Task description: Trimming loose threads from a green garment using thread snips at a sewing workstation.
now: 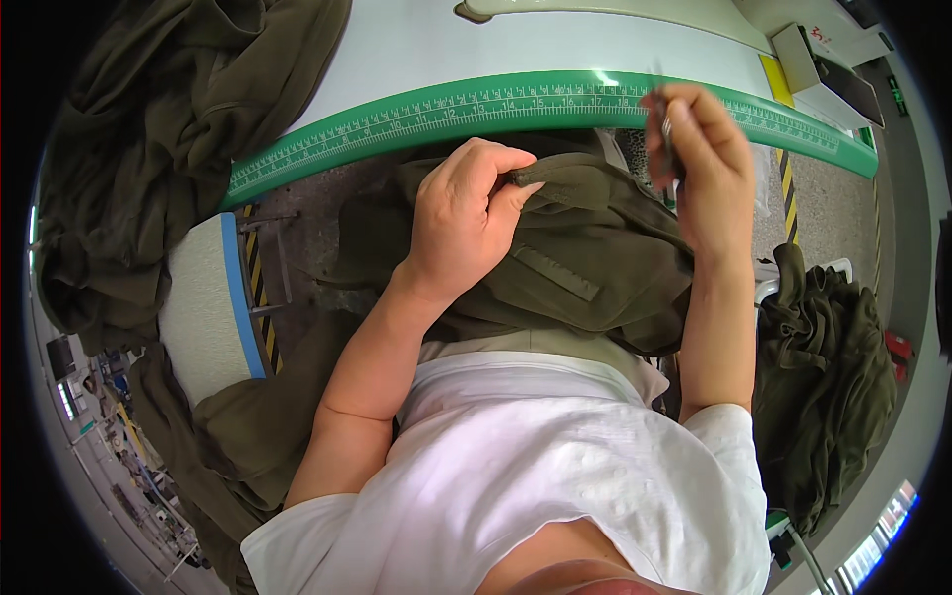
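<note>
An olive-green fleece garment (605,238) lies across my lap, with a flat rectangular patch or pocket trim on its front. My left hand (463,208) is closed, pinching a folded edge of this garment between thumb and forefinger. Up and to the right, apart from the cloth, my right hand (709,159) grips a pair of thread snips (666,134). Their slim points face away from me, over the green table edge, and are slightly blurred.
A green edge strip (535,104) with ruler markings borders the white table (416,50). More olive garments are heaped at the far left (149,129) and on the right (828,377). A pale board with a blue edge (203,297) stands left of me.
</note>
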